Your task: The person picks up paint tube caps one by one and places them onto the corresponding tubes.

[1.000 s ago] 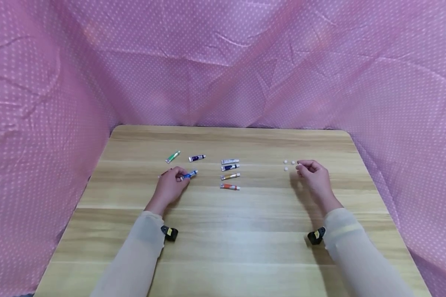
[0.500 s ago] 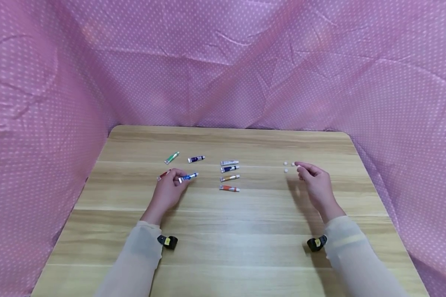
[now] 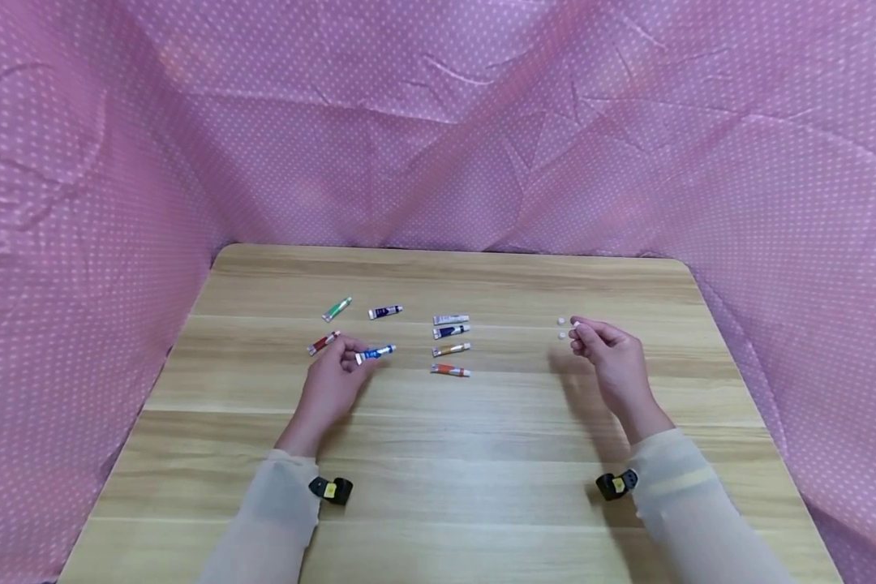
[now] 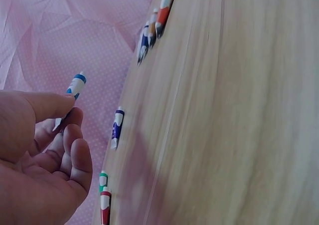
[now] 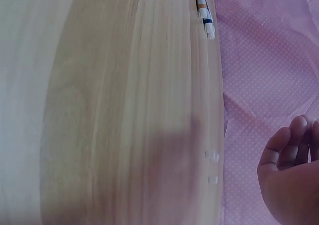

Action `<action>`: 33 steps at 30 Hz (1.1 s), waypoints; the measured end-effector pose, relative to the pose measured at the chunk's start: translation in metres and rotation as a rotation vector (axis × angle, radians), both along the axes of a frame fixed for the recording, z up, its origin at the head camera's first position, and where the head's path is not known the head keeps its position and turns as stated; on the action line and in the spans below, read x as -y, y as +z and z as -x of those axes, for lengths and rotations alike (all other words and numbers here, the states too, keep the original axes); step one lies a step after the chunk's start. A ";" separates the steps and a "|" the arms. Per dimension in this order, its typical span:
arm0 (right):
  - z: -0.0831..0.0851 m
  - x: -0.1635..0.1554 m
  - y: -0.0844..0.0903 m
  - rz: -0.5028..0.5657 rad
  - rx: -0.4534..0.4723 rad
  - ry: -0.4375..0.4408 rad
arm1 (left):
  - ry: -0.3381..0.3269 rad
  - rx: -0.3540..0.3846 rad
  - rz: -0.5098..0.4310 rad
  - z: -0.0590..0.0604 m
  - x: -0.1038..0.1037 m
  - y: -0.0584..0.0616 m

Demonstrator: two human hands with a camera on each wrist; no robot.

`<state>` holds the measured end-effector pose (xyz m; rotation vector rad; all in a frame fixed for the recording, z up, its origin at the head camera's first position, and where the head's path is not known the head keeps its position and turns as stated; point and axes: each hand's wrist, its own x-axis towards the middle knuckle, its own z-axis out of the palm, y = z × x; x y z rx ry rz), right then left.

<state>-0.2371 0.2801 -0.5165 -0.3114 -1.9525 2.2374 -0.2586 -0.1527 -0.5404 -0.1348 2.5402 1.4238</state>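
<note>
My left hand (image 3: pixel 333 369) pinches a blue paint tube (image 3: pixel 375 353) between thumb and fingers (image 4: pixel 60 130), lifted off the wooden table (image 3: pixel 438 454). A red tube (image 3: pixel 323 342), a green tube (image 3: pixel 337 308) and a dark purple tube (image 3: pixel 385 311) lie around it. My right hand (image 3: pixel 604 350) hovers with loosely curled fingers (image 5: pixel 291 145) beside small white caps (image 3: pixel 561 328). One cap (image 3: pixel 575 324) shows right at my fingertips. In the right wrist view the caps (image 5: pixel 212 157) lie on the table apart from the hand, which holds nothing I can see.
Several tubes lie in a neat column mid-table: a white one (image 3: pixel 450 319), navy (image 3: pixel 450 331), ochre (image 3: pixel 451 349) and orange-red (image 3: pixel 450 370). Pink dotted cloth (image 3: pixel 438 122) hangs round the table's far and side edges.
My left hand has lifted the blue tube and drawn it slightly right, uncovering the red tube. My right hand has slid a little left, over the caps.
</note>
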 end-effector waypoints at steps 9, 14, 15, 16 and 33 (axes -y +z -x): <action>0.002 0.007 0.002 -0.172 0.053 0.048 | 0.014 0.038 -0.044 -0.004 -0.007 0.002; 0.003 0.009 0.001 -0.197 0.055 0.061 | 0.016 0.038 -0.048 -0.005 -0.012 0.002; 0.003 0.010 0.001 -0.193 0.048 0.064 | 0.016 0.040 -0.052 -0.005 -0.013 0.003; 0.003 0.011 0.001 -0.180 0.042 0.063 | 0.017 0.040 -0.054 -0.005 -0.014 0.003; 0.002 0.028 0.000 -0.211 0.018 0.094 | -0.011 0.054 -0.054 -0.003 -0.028 0.009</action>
